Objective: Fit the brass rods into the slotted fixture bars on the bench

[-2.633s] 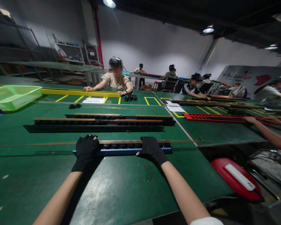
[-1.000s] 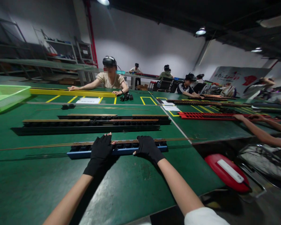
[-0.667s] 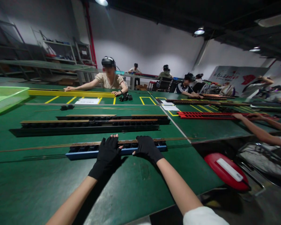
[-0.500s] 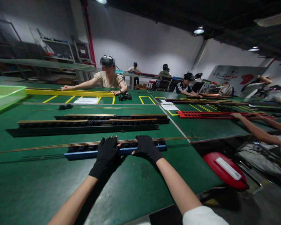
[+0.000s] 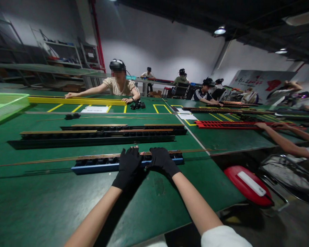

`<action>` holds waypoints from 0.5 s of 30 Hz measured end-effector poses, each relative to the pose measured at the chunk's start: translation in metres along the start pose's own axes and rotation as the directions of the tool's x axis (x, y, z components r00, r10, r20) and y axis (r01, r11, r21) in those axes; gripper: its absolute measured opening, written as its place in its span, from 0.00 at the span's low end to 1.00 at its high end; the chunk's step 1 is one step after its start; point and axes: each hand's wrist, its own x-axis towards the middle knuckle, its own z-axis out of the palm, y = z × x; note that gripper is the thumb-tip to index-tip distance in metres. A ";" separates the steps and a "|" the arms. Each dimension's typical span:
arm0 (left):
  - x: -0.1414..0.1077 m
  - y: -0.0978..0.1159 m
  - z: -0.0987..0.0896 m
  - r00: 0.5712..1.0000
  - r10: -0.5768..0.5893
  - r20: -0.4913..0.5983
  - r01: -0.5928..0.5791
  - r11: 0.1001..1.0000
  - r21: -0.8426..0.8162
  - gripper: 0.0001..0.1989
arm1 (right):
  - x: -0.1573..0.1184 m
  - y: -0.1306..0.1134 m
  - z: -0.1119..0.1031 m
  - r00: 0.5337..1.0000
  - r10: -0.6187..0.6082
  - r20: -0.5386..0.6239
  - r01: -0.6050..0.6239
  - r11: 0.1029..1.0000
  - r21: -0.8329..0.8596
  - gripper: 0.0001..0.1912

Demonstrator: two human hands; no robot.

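Observation:
A blue rail [image 5: 96, 168] with black blocks along it lies on the green table [image 5: 74, 206]. Thin copper-coloured rods [image 5: 48, 160] run lengthwise over the blocks and stick out past both ends. My left hand [image 5: 129, 166], in a black glove with bare fingertips, grips the rail and rods near the middle, fingers over the far side. Close to its right, my right hand [image 5: 162, 161], gloved alike, is bent over the same rail and rods, its fingertips partly hidden. A narrow gap separates the hands.
Beyond lie black rails [image 5: 92, 140] with rods. A green basket [image 5: 7, 106] stands at the left. Across the table a person [image 5: 121, 84] touches a yellow rail [image 5: 79, 101]. At the right, another person's hands rest on a red rail [image 5: 226, 125]; a red stool [image 5: 247, 185] stands below.
My left hand has moved right along the blue rail, closer to my right hand, which has stayed in nearly the same place.

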 end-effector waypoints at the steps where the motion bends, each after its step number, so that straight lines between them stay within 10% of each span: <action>1: 0.000 0.004 0.003 1.000 0.013 0.013 -0.013 1.000 -0.007 0.20 | -0.001 0.000 0.000 1.000 0.002 -0.010 -0.002 1.000 -0.002 0.39; 15: -0.005 0.005 0.004 0.999 0.035 0.024 -0.034 0.999 -0.025 0.21 | -0.002 -0.004 -0.006 1.000 0.002 -0.008 -0.002 1.000 0.000 0.35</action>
